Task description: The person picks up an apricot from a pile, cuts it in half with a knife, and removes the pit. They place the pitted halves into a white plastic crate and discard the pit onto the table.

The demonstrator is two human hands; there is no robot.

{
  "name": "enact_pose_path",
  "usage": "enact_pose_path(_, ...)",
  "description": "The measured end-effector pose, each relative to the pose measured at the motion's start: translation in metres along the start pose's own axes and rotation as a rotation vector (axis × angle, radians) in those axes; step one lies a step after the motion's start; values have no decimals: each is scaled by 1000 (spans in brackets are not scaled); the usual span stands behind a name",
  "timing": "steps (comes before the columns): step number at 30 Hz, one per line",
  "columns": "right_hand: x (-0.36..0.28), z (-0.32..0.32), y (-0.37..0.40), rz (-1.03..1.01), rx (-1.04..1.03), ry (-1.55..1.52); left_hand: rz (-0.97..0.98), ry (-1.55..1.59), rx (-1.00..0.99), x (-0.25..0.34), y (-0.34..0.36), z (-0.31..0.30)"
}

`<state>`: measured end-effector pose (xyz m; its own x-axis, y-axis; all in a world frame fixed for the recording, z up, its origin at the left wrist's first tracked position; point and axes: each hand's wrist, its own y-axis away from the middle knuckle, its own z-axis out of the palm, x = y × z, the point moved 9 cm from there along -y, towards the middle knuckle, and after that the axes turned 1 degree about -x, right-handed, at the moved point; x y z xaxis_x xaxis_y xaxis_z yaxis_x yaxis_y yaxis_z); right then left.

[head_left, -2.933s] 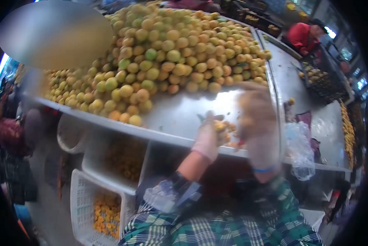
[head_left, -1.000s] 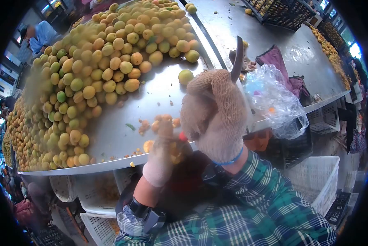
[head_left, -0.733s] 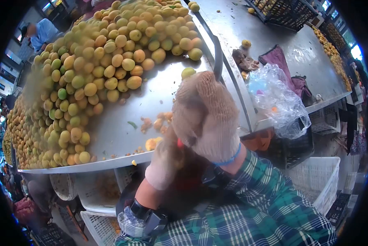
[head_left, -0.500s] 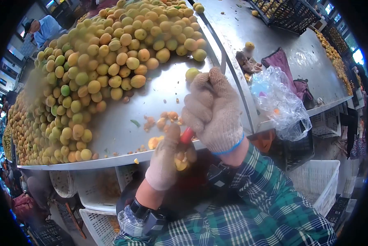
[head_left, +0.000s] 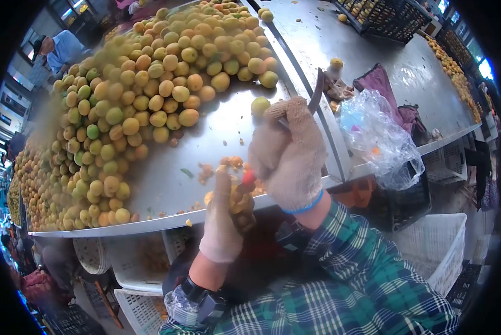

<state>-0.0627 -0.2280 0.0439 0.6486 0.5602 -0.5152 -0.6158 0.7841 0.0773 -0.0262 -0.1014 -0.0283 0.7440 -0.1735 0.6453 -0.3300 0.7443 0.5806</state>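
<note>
My gloved right hand (head_left: 292, 156) is closed round a knife with a red handle end (head_left: 248, 177). Its dark, curved blade (head_left: 318, 94) points up and away from me, past my fingers. Lower and to the left, my gloved left hand (head_left: 221, 223) grips a yellow apricot (head_left: 240, 202), partly hidden by blur and by the fingers. Both hands are over the front edge of the metal table (head_left: 166, 159). Beyond them lie scraps of apricot flesh (head_left: 205, 173), and one whole apricot (head_left: 260, 106) rests just past my right hand.
A large heap of apricots (head_left: 166, 89) covers the table's left and back. On the right are a clear plastic bag (head_left: 381, 139), a purple cloth (head_left: 379, 86) and a black crate (head_left: 381, 19). White crates (head_left: 437, 245) stand below. A person in blue (head_left: 66, 50) is at far left.
My right hand has turned, so the blade leans further right and shows more clearly. My left hand has risen slightly with the apricot, near the red handle end.
</note>
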Motion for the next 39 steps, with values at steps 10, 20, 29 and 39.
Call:
enact_pose_path(10, 7, 16, 8, 142, -117, 62, 357, -557, -36, 11, -3, -4)
enact_pose_path(20, 18, 11, 8, 331, -111, -229, -233, 410, -294, -24, 8, 31)
enact_pose_path(29, 32, -2, 1, 370, -75, -497, -201, 291, -284, -17, 15, 36)
enact_pose_path(39, 18, -28, 1, 237, 269, 564, 931, -955, 359, 77, 25, -22)
